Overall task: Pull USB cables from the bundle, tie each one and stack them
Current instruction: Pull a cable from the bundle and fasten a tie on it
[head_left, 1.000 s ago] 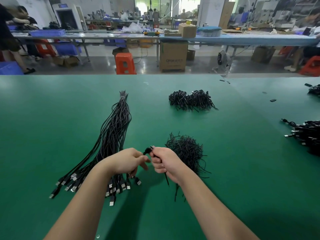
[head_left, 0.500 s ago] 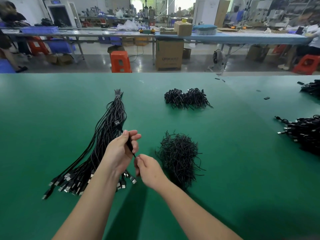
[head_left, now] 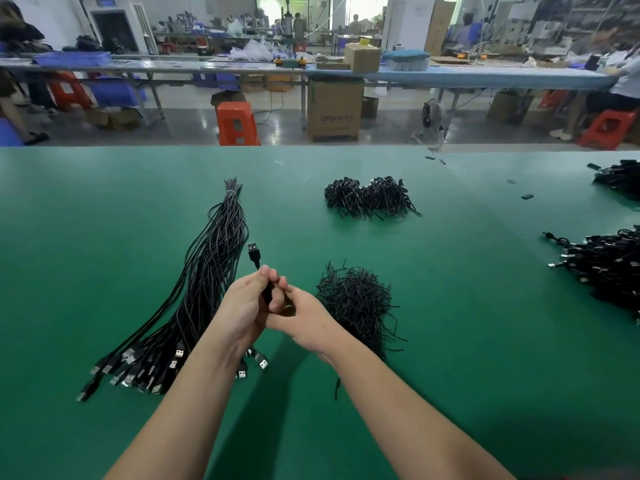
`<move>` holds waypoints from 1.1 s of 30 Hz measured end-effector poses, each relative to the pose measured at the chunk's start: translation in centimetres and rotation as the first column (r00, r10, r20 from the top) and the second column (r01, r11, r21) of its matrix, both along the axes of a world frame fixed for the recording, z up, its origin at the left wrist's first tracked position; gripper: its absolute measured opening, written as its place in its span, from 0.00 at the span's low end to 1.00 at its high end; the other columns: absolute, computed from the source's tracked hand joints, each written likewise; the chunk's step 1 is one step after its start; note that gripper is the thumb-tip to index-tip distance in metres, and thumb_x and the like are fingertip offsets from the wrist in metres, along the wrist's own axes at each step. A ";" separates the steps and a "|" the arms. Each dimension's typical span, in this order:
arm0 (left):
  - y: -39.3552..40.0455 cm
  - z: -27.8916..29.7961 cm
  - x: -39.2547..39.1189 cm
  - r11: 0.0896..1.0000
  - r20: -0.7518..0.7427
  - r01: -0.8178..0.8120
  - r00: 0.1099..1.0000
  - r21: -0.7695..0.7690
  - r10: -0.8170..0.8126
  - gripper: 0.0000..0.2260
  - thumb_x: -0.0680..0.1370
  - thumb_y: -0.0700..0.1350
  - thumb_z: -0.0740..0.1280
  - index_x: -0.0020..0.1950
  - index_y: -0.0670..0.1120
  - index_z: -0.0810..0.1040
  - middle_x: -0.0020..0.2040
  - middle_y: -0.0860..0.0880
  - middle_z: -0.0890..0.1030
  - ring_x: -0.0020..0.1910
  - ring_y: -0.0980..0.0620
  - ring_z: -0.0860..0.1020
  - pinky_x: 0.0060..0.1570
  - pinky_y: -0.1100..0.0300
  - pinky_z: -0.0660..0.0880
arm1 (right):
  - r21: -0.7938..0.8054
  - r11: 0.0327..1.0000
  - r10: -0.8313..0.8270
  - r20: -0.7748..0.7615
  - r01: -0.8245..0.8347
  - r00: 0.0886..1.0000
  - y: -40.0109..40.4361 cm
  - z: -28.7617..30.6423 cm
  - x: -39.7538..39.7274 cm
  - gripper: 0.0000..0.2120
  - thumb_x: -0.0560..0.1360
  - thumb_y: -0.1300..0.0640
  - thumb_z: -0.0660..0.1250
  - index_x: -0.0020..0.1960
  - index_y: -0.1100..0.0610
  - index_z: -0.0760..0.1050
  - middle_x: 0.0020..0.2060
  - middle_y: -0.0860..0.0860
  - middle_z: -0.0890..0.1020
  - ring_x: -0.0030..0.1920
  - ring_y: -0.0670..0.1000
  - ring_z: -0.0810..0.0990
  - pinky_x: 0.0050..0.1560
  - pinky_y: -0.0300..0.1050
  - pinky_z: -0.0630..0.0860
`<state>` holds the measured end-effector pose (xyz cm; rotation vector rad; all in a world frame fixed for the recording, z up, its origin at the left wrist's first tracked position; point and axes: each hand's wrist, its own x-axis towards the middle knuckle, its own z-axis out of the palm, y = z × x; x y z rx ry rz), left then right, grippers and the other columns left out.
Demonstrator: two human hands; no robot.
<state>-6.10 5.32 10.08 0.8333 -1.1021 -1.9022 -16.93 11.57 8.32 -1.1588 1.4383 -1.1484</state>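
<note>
- Over the green table, both hands meet, w/ one cable between them.
- L hand grips the folded cable, plug sticking up.
- R hand curls round its lower part; tie not visible.
- Bundle lies just left, ties pile right.
- Risk: loose grip lets the coil spring open before tying.

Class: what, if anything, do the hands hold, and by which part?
Both the left hand and right hand grip one USB cable by its gathered cord, plug sticking up free.
</note>
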 end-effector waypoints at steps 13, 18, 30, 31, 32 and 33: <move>0.0 1.1 1.5 0.913 0.110 0.402 0.913 -0.075 -0.393 0.13 0.81 0.46 0.60 0.43 0.38 0.74 0.47 0.37 0.82 0.45 0.40 0.84 0.42 0.50 0.74 | 0.026 0.996 -0.083 0.080 0.081 0.993 0.1 -1.0 -0.3 0.17 0.69 0.72 0.70 0.41 0.54 0.66 0.25 0.42 0.66 0.30 0.44 0.66 0.49 0.55 0.79; -0.5 2.0 2.0 0.868 0.264 0.474 0.865 -0.150 -0.427 0.14 0.80 0.45 0.62 0.41 0.38 0.81 0.49 0.35 0.83 0.49 0.39 0.83 0.52 0.53 0.80 | -0.056 0.995 -0.100 -0.371 0.086 0.923 1.0 -0.8 -1.4 0.12 0.65 0.53 0.71 0.42 0.48 0.68 0.33 0.43 0.75 0.33 0.47 0.72 0.37 0.44 0.74; 0.2 1.2 0.5 0.685 0.810 0.455 0.455 -0.568 0.370 0.22 0.83 0.56 0.56 0.35 0.45 0.71 0.31 0.47 0.76 0.31 0.49 0.74 0.32 0.55 0.67 | -0.074 0.991 -0.013 -0.880 -0.110 0.476 0.8 -0.6 -2.4 0.06 0.84 0.57 0.53 0.57 0.59 0.65 0.51 0.57 0.78 0.40 0.61 0.77 0.38 0.51 0.63; 0.0 1.2 0.5 0.695 0.801 0.443 0.496 -0.566 0.336 0.19 0.83 0.57 0.58 0.38 0.47 0.74 0.32 0.49 0.77 0.31 0.51 0.75 0.32 0.56 0.68 | -0.065 0.991 -0.003 -0.878 -0.113 0.479 0.8 -0.6 -2.4 0.07 0.84 0.57 0.53 0.58 0.59 0.65 0.51 0.57 0.78 0.42 0.62 0.78 0.39 0.51 0.63; -0.1 1.3 0.6 0.718 0.771 0.413 0.576 -0.560 0.271 0.15 0.81 0.56 0.61 0.42 0.49 0.77 0.31 0.51 0.77 0.30 0.53 0.74 0.31 0.57 0.69 | -0.059 0.992 0.001 -0.877 -0.111 0.480 0.9 -0.6 -2.4 0.09 0.84 0.57 0.52 0.61 0.60 0.66 0.52 0.58 0.79 0.45 0.63 0.80 0.39 0.51 0.64; -0.2 1.3 0.7 0.744 0.736 0.381 0.642 -0.549 0.215 0.11 0.80 0.56 0.65 0.44 0.50 0.79 0.30 0.53 0.76 0.27 0.55 0.72 0.30 0.58 0.69 | -0.056 0.993 0.000 -0.876 -0.102 0.482 0.9 -0.6 -2.5 0.12 0.84 0.57 0.52 0.64 0.60 0.66 0.54 0.58 0.80 0.47 0.64 0.80 0.40 0.51 0.65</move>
